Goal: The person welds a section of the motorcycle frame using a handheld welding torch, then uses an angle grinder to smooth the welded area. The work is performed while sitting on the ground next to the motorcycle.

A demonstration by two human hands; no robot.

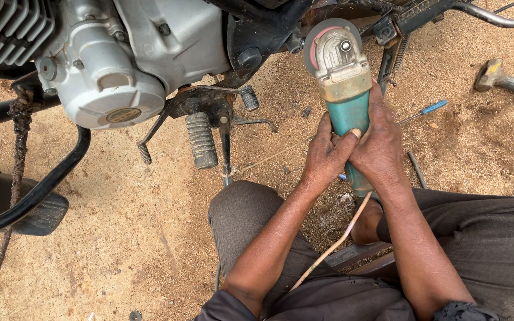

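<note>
Sandy brown ground (126,238) fills the head view, with a motorcycle standing across the far side, its silver ribbed metal engine (108,53) at the far left and a black ribbed rubber footpeg (201,140) hanging just below it. Near the middle, the person crouches with grey-trousered knees (239,208) pointing toward the machine. Both hands are wrapped together around the teal plastic body of an angle grinder with a worn grey metal head (345,89), which points away from the person toward the dark motorcycle frame at the far side. The left hand (326,159) clamps the grinder's body from the left, its thumb laid across the teal casing; the right hand (382,142) closes over the body from the right, touching the left hand's fingers. The grinder's round grey disc (322,41) sits right against the frame's underside. A pale cable (334,244) trails from the tool's rear between the knees. Well to the right, a blue-handled screwdriver (426,110) lies on the sand, and a steel hammer (498,77) rests at the far right.
</note>
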